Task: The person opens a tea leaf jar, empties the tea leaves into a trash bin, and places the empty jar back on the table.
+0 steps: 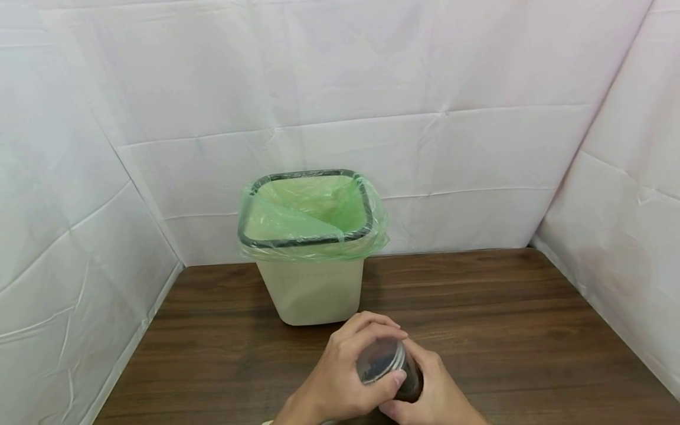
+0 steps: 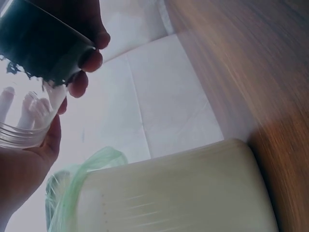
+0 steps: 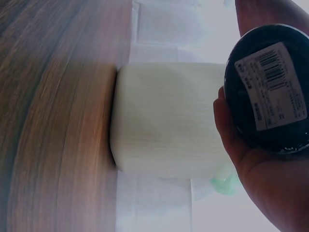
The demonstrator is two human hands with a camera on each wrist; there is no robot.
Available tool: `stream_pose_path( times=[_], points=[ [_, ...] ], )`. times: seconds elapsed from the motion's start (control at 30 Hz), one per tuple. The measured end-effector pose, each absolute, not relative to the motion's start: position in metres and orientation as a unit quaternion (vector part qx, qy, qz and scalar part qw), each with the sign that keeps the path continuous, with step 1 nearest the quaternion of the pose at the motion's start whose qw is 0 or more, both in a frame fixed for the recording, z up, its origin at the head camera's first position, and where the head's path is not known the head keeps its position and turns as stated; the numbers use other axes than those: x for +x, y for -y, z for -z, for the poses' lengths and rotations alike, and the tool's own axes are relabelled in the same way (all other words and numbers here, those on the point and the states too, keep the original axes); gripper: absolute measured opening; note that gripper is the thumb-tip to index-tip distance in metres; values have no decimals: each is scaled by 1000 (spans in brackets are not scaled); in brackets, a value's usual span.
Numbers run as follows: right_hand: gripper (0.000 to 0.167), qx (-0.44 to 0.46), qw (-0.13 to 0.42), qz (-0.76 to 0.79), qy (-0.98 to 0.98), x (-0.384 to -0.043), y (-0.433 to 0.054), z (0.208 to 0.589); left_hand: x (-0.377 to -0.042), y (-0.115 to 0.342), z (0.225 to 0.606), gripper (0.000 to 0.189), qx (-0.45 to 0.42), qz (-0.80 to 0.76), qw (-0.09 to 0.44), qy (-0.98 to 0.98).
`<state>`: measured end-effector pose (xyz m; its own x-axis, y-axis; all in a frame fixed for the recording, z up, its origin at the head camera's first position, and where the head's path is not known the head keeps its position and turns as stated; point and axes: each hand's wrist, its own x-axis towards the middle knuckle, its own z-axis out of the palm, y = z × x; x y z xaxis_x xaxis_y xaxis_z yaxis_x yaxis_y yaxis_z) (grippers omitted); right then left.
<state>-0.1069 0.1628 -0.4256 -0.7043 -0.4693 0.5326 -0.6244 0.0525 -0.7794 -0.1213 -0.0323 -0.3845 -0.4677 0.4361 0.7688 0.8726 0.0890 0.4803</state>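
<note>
Both hands hold a clear jar (image 1: 412, 385) with dark contents, raised over the near part of the table and tilted. My left hand (image 1: 340, 378) curls over its top end, thumb on the near side and fingers across the far side. Lower on the body, my right hand (image 1: 438, 386) grips from the right. In the left wrist view, ridged rings circle the clear end of the jar (image 2: 38, 43), and the dark contents fill the other end. A white barcode label (image 3: 273, 87) is stuck on the dark base in the right wrist view.
A cream bin (image 1: 313, 292) stands on the brown wooden table (image 1: 504, 319) beyond the hands. Its green plastic liner (image 1: 350, 206) folds over the dark rim. White cloth walls (image 1: 478, 153) enclose the back and both sides. A small pale edge shows below the left wrist.
</note>
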Motion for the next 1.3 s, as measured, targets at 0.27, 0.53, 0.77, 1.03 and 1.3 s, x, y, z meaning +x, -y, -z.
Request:
stream_pose_path(
  times=[0.27, 0.53, 0.77, 1.03, 1.3],
  points=[
    [80, 327, 122, -515, 783, -103, -157, 422, -119, 30, 387, 33, -413, 501, 230, 725],
    [85, 306, 163, -483, 804, -100, -154, 421, -119, 29, 391, 34, -387, 509, 233, 733],
    [87, 303, 174, -469, 811, -100, -154, 421, -118, 29, 391, 35, -384, 513, 225, 734],
    [86, 304, 169, -474, 809, -100, -156, 423, -117, 29, 391, 38, -378, 508, 204, 747],
    [86, 305, 164, -471, 812, -99, -158, 424, -113, 32, 388, 44, -369, 499, 158, 768]
  ],
)
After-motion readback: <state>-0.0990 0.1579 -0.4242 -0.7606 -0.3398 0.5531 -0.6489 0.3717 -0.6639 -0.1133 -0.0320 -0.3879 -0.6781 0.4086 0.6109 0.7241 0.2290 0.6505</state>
